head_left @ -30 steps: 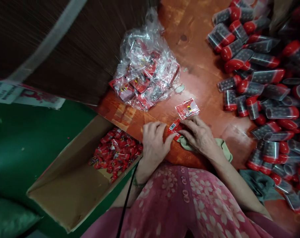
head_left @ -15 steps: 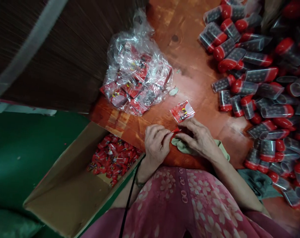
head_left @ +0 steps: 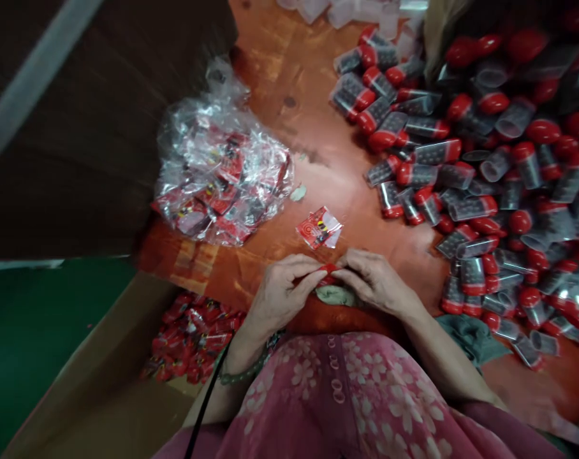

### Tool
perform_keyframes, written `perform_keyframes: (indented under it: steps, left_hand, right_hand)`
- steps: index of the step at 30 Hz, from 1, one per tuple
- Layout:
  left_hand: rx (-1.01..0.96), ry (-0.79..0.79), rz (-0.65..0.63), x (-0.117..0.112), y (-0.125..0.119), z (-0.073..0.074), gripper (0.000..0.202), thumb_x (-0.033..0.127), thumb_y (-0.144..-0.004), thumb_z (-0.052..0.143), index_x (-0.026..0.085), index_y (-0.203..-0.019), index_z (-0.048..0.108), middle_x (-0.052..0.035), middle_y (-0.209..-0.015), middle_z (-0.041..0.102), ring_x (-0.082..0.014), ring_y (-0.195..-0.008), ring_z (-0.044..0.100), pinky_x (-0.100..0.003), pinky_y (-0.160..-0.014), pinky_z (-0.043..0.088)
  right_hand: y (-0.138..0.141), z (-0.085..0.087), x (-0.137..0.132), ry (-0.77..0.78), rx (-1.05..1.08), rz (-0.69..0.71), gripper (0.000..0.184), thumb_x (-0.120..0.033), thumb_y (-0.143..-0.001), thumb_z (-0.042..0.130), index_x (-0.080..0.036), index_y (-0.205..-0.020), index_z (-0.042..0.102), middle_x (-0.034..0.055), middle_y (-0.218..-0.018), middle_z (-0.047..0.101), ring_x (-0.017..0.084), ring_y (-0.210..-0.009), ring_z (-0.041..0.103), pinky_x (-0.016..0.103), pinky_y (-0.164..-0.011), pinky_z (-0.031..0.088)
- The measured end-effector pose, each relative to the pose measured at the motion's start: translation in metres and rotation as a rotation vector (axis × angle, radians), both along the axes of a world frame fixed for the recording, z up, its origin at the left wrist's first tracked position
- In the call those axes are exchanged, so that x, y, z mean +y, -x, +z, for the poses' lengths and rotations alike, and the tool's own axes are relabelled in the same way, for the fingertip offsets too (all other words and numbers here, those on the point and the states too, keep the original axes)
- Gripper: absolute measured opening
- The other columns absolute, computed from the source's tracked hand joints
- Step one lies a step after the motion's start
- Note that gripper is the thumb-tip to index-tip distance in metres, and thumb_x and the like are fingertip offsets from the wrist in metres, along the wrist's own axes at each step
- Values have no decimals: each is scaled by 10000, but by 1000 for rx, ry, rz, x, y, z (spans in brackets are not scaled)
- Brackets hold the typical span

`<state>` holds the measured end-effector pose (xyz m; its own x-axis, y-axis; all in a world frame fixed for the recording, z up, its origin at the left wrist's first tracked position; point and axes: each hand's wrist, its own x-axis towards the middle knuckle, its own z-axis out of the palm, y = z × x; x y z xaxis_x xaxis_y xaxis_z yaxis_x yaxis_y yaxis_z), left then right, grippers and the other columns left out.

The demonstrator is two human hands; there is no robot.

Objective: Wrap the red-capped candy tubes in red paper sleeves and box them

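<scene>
Between my two hands, close to my body, is a small red printed packet (head_left: pixel 328 274), mostly covered by fingers. My left hand (head_left: pixel 287 287) pinches its left side between thumb and fingers. The thumb and fingers of my right hand (head_left: pixel 378 280) close on its right side. Just beyond the hands lie flat red printed packets (head_left: pixel 319 227) with a yellow and black figure, apparently overlapping. A pale green cloth (head_left: pixel 336 295) rests on the table right beneath the hands.
On the left sits a clear plastic bag (head_left: pixel 222 172) of red packets. An open cardboard box (head_left: pixel 102 357) below the table edge holds many red packets (head_left: pixel 191 338). Red-capped clear tubes (head_left: pixel 471 210) are heaped at right, beside a dark green cloth (head_left: pixel 474 338). A dark box (head_left: pixel 79 146) stands upper left.
My right hand has come in to grip the red packet along with my left hand. The view has turned, so the table's things appear further left.
</scene>
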<state>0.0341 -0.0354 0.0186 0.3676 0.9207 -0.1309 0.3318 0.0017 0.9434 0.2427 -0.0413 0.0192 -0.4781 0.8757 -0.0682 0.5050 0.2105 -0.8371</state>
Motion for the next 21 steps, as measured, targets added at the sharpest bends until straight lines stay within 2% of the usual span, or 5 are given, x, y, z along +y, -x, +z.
perform_keyframes:
  steps: [5,8,14,18,21]
  left_hand:
    - [-30,120,-127,8,-7,1,218,316,-856,649,198,-724,778,-40,-691,736,-146,-621,652,-237,-604,490]
    - [-47,201,-173,10,-8,1,218,338,-829,673,199,-693,773,-40,-663,729,-150,-604,656,-235,-597,495]
    - [-72,193,-122,7,-19,-1,183,327,-733,776,189,-616,743,-34,-598,698,-138,-536,622,-229,-536,471]
    - [-111,117,-85,2,-32,0,146,273,-698,801,193,-601,728,-15,-596,698,-128,-535,629,-216,-531,480]
    - [-118,80,-97,2,-39,2,111,251,-745,752,204,-645,748,-11,-634,720,-132,-586,656,-217,-576,513]
  right_hand:
    - [-11,7,-4,-66,-76,64,344,-398,-1022,436,-184,-804,594,20,-739,612,144,-667,558,263,-642,444]
    - [-16,11,-7,-67,-56,100,309,-365,-1027,433,-187,-844,608,15,-757,625,138,-672,567,257,-641,457]
    - [-25,22,-14,-15,68,87,164,-202,-999,472,-199,-1010,636,34,-910,692,134,-824,639,251,-741,520]
    - [-43,27,-32,-1,70,-44,150,-227,-988,512,-195,-1062,639,45,-965,718,141,-880,667,271,-807,540]
    - [-73,32,-55,-33,-81,-302,140,-236,-975,546,-198,-1062,649,53,-974,718,159,-885,668,295,-814,539]
